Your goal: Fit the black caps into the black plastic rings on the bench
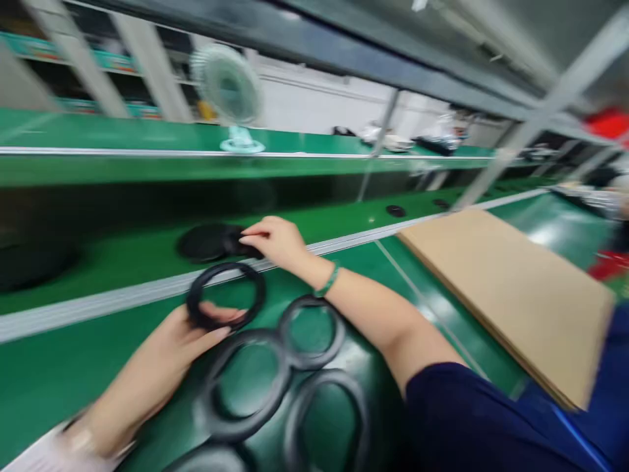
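Note:
My left hand (184, 344) grips a black ring (196, 288) from below, thumb at the front and fingers reaching through its opening. The ring is tilted up over the edge of the green belt. My right hand (278, 242) is stretched across to the belt, thumb and fingers pinched on a small black part (234, 240). That part is blurred, and I cannot make out its kind. Beside it, touching or overlapping, lies a flat black disc (201, 242). Several more black rings, among them one ring (339, 334) below my right wrist, lie on the green worktop (162, 314).
A metal rail (122, 295) divides the worktop from the belt (314, 226). Small black discs (396, 211) sit farther along it. Stacked cardboard sheets (511, 282) lie at the right. Above the belt, a shelf carries a pale green fan (228, 85). A dark round object (39, 262) is at far left.

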The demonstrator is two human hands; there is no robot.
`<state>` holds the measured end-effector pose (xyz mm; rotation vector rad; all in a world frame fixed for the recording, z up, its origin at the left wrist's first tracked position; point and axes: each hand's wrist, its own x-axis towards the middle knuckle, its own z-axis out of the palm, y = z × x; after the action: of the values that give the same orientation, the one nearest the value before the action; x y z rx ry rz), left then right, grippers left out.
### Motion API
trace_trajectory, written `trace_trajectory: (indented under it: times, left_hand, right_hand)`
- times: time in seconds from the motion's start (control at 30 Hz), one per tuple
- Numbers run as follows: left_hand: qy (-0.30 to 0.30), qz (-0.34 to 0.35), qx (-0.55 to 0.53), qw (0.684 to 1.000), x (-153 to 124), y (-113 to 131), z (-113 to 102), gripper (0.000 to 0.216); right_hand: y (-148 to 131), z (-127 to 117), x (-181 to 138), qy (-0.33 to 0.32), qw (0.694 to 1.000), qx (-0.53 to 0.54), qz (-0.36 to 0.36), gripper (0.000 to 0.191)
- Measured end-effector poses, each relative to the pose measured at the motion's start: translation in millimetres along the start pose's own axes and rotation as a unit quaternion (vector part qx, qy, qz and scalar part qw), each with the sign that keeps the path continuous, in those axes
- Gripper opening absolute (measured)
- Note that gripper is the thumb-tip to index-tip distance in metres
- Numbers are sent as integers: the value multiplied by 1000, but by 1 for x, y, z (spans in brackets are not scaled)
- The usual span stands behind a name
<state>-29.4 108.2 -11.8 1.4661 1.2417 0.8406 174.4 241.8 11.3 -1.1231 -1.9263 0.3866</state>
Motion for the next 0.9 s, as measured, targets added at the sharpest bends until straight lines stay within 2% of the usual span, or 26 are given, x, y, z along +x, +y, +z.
trace_trajectory:
  times: [0.03,0.17,0.33,0.47,0.8,0.9]
  left_hand:
    - [0,-30,-57,998,-5,-4,-2,37]
    - [52,-26,-160,985,-8,-10,-4,48]
    - [70,-38,-173,982,-8,-7,0,45]
    - [58,-43,-175,982,-9,-7,-1,41]
    - [52,-61,-173,982,-10,-3,-2,40]
    - [60,-77,-207,973,-8,-2,-5,39]
  right_hand:
    - [-5,1,-3,5,1000,13,-22,3]
    - [-13,9,-13,26,990,72,-122,5]
    - [-27,4,-23,96,969,92,-208,9]
    - [-33,0,-24,125,965,70,-221,15]
    - [-30,6,-27,69,956,35,-282,17]
    - [-27,5,-26,45,953,14,-299,17]
